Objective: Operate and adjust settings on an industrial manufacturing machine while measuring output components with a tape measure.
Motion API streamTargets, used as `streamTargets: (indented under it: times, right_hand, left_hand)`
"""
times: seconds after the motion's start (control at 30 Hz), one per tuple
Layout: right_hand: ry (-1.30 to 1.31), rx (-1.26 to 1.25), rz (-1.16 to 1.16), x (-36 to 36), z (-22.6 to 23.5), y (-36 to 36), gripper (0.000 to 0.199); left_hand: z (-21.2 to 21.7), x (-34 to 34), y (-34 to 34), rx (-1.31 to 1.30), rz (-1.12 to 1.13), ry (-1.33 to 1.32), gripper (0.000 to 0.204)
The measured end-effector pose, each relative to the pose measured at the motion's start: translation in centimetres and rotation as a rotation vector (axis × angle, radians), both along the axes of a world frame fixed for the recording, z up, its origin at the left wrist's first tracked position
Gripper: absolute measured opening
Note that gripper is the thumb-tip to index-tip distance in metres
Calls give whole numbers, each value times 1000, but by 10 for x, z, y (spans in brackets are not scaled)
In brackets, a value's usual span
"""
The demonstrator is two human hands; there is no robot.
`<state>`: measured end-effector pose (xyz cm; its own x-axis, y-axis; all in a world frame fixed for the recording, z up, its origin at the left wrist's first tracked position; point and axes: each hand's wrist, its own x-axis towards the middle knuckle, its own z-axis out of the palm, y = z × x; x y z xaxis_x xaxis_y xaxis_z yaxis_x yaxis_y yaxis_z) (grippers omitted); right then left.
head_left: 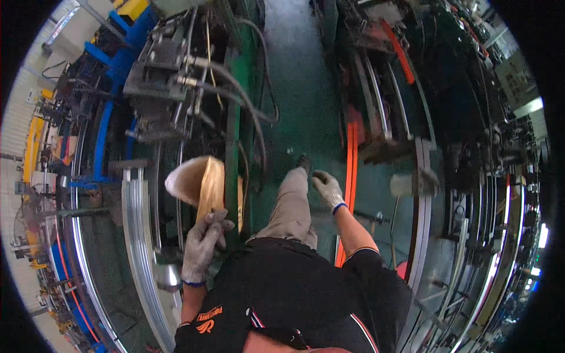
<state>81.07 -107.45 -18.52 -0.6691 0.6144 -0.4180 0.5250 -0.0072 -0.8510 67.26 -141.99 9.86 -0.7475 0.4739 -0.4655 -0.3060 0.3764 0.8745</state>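
Note:
My left hand (203,244), in a grey-white work glove with a blue cuff, closes its fingers on the lower end of a roll-like piece (213,182). That piece has a shiny golden-tan side and a pale, rounded face; its exact kind is not clear. It is held up at the left, beside the green machine frame (232,176). My right hand (328,187), gloved the same way, hangs free over the walkway near an orange rail (352,165). Its fingers are loosely bent and apart, and nothing shows in them.
A green-floored walkway (297,106) runs ahead, where my shoe (303,162) is stepping. Machinery with black hoses (241,94) lines the left, above long silver metal profiles (138,235). On the right are more rails and a grey beam (421,223).

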Motion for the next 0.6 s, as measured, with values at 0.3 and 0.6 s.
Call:
streamTargets:
  times: [0.3, 0.6]
  right_hand:
    - [362, -235, 754, -216, 164, 205, 58]
    - [352, -343, 239, -250, 228, 375, 26]
  left_hand:
    - [3, -169, 338, 368, 97, -195, 33]
    - [-5, -272, 580, 570, -150, -338, 31]
